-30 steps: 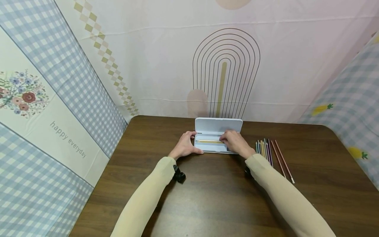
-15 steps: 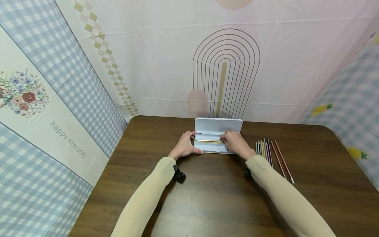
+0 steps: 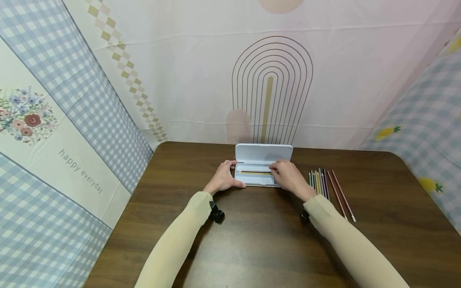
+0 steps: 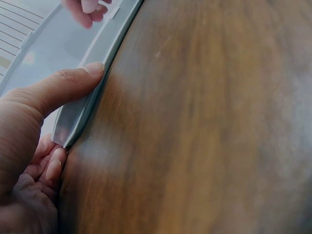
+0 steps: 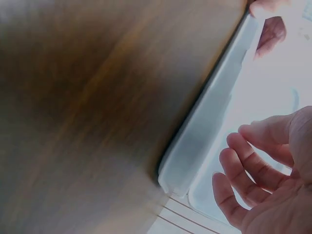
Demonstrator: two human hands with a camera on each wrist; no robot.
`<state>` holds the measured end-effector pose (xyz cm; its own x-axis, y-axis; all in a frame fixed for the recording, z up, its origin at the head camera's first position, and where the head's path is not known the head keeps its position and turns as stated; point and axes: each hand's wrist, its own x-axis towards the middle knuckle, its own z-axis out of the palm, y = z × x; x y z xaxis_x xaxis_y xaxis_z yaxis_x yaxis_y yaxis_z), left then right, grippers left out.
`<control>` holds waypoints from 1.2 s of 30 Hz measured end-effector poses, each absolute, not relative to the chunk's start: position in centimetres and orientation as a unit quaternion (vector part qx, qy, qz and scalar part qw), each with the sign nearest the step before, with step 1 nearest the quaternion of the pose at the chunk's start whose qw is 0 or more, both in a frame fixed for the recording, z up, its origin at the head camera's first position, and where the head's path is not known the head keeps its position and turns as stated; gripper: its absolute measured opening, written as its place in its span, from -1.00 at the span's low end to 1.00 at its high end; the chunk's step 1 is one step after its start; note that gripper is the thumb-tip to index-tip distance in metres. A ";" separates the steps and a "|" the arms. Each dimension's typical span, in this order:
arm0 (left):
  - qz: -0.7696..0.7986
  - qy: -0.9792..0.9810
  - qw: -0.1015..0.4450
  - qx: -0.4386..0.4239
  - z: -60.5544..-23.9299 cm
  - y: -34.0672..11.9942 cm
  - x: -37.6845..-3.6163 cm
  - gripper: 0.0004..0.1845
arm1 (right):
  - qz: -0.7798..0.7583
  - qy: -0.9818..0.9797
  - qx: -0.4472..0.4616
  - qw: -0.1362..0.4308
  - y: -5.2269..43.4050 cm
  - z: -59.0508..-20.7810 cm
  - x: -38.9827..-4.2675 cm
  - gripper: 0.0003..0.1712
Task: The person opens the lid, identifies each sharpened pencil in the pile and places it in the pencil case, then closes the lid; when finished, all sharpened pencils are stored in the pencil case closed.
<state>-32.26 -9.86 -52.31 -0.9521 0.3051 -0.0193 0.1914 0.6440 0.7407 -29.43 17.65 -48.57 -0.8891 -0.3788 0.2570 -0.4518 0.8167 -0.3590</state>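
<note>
A pale blue-white pencil case [image 3: 264,153] lies on the table with its lid raised at the back. My left hand [image 3: 223,178] grips the case's left end, its thumb [image 4: 73,85] on the front edge and its fingers round the corner. A few slim pencils [image 3: 252,172] lie lengthwise inside. My right hand [image 3: 286,176] is over the right part of the case, at the pencils' right ends. In the right wrist view, the fingers [image 5: 251,173] are loosely bent, thumb tip close to the index fingertip, and nothing shows between them. Glare washes out the inside there.
Several coloured pencils [image 3: 317,180] lie side by side to the right, partly behind the right forearm. Two reddish pencils [image 3: 342,196] lie slanted beside them. Patterned cloth [image 3: 201,80] hangs behind the brown table [image 3: 252,240].
My right hand shifts slightly and its wrist moves to the right and toward me. A dark pencil line shows inside the case. The left hand keeps its hold; the view tilts a little.
</note>
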 end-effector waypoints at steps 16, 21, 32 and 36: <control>0.398 0.904 0.073 0.138 -52.4 -9.9 -32.2 0.05 | 0.262 -0.943 0.171 0.117 19.1 -46.7 -25.1 -0.77; 0.398 0.904 0.075 0.136 -52.4 -9.9 -32.2 0.06 | 0.269 -0.942 0.150 0.135 19.8 -46.1 -23.8 -0.79; 0.397 0.904 0.074 0.139 -52.4 -9.9 -32.2 0.05 | 0.273 -0.948 0.103 0.129 21.8 -45.6 -21.3 -0.78; 0.400 0.903 0.075 0.138 -52.4 -9.9 -32.2 0.05 | 0.271 -0.952 0.078 0.116 22.8 -45.8 -20.7 -0.77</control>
